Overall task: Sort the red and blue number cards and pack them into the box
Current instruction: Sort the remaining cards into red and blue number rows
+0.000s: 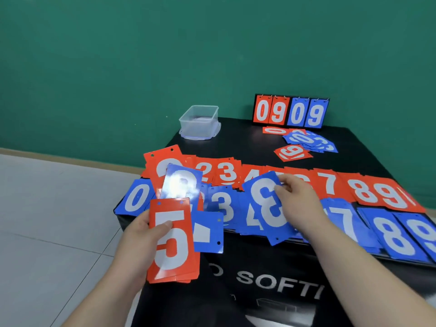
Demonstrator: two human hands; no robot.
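Your left hand (pixel 144 228) grips a stack topped by a red 5 (pixel 173 241), and your right hand (pixel 297 204) pinches a blue 8 (pixel 269 206) over the blue row (pixel 398 234) — sorting looks well along. The clear box (pixel 199 121) at the table's far edge looks unpacked — packing's all ahead.

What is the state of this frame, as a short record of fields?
left grip: holds a card stack, red 5 card on top
right grip: pinches a blue 8 card over the blue row
red row: laid on the black table, behind the blue row
clear plastic box: lid off, at the table's far left corner
scoreboard: upright at the far edge, showing 09 09
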